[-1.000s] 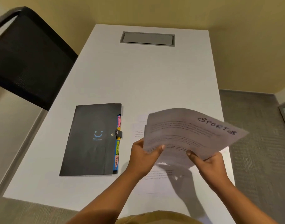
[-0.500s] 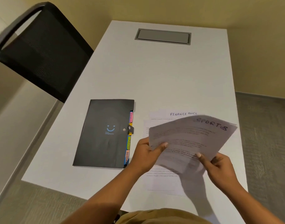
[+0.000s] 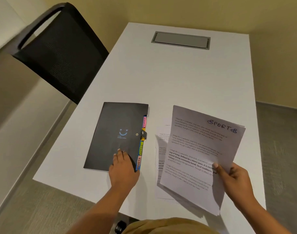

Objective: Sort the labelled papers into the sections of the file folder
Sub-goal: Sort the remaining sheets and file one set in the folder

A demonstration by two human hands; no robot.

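Observation:
A black file folder (image 3: 110, 132) with a blue smile mark lies closed on the white table (image 3: 178, 78). Coloured section tabs (image 3: 142, 144) stick out along its right edge. My left hand (image 3: 122, 168) rests flat on the folder's lower right corner, fingers spread. My right hand (image 3: 235, 178) holds a small sheaf of printed papers (image 3: 200, 149) above the table, the top sheet headed "SPORTS" in blue ink. More sheets (image 3: 161, 149) lie on the table beneath them, mostly hidden.
A black mesh chair (image 3: 60, 54) stands at the table's left side. A grey cable hatch (image 3: 180, 40) is set into the far end of the table. Grey carpet (image 3: 282, 141) shows to the right.
My left hand has let go of the papers and moved left onto the folder. The right hand alone now holds the sheaf, turned more upright. The view has shifted left.

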